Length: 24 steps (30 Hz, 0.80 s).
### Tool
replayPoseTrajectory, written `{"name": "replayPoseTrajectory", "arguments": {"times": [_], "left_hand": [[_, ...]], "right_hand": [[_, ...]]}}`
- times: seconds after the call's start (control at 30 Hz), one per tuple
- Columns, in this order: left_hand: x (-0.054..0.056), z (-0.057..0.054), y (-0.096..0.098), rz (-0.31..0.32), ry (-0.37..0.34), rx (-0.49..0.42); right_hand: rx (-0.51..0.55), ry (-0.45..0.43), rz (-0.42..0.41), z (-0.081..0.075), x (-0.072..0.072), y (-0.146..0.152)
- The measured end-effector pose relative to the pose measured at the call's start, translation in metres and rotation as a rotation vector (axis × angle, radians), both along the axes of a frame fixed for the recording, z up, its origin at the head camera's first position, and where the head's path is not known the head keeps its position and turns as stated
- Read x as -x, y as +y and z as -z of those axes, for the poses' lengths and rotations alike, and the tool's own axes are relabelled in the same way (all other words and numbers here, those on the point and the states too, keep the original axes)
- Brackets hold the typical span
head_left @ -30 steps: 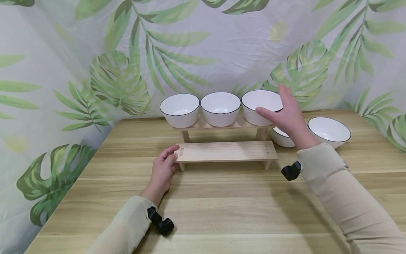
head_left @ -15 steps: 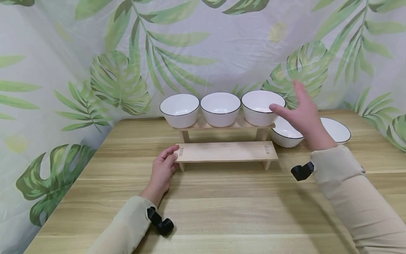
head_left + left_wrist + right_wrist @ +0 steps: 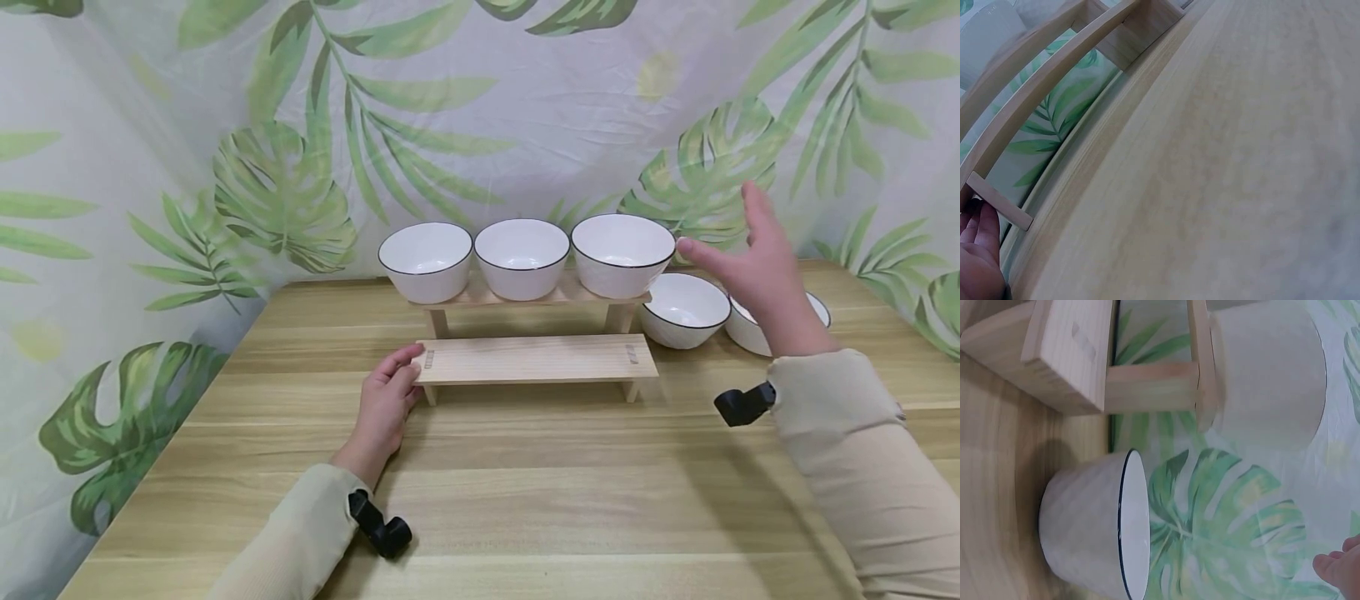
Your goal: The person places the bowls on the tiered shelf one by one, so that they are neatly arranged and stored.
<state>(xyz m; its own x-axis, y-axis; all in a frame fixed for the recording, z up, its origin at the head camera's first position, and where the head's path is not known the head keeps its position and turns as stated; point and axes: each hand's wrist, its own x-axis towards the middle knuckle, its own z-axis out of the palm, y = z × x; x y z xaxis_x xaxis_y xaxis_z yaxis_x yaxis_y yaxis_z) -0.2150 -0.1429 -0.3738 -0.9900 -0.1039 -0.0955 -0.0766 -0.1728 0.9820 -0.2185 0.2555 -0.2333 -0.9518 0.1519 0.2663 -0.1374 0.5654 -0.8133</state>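
Note:
A two-tier wooden rack (image 3: pixel 534 360) stands on the table, with a row of three white, dark-rimmed bowls on its upper tier: a left bowl (image 3: pixel 426 262), a middle bowl (image 3: pixel 522 259) and a right bowl (image 3: pixel 621 257). My left hand (image 3: pixel 384 408) grips the left end of the lower tier; in the left wrist view its fingers (image 3: pixel 987 228) sit beside the rack's leg. My right hand (image 3: pixel 776 275) is raised with fingers spread and holds nothing. Its thumb is just right of the right bowl's rim.
Right of the rack, two more white bowls stand on the table: a nearer bowl (image 3: pixel 684 312) beside the rack and a farther bowl (image 3: pixel 746 329), partly hidden by my right hand. Behind the wooden table (image 3: pixel 525 500) hangs a leaf-print cloth (image 3: pixel 562 108).
My right hand has moved right, away from the right bowl on the upper tier, uncovering the bowl beside the rack. My left hand keeps its place on the rack.

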Motion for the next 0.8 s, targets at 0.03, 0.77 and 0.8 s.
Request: {"name": "replayPoseTrajectory", "arguments": {"times": [0.03,0.77,0.8], "left_hand": [[0.000,0.000,0.000,0.003,0.001,0.004],[-0.001,0.000,0.001,-0.009,0.001,-0.011],[0.000,0.000,0.001,-0.008,0.000,-0.010]], "right_hand": [[0.001,0.002,0.007,0.000,-0.001,0.002],[-0.130,-0.007,0.160,0.029,-0.003,0.063],[-0.132,-0.009,0.166,0.032,-0.002,0.065]]}}
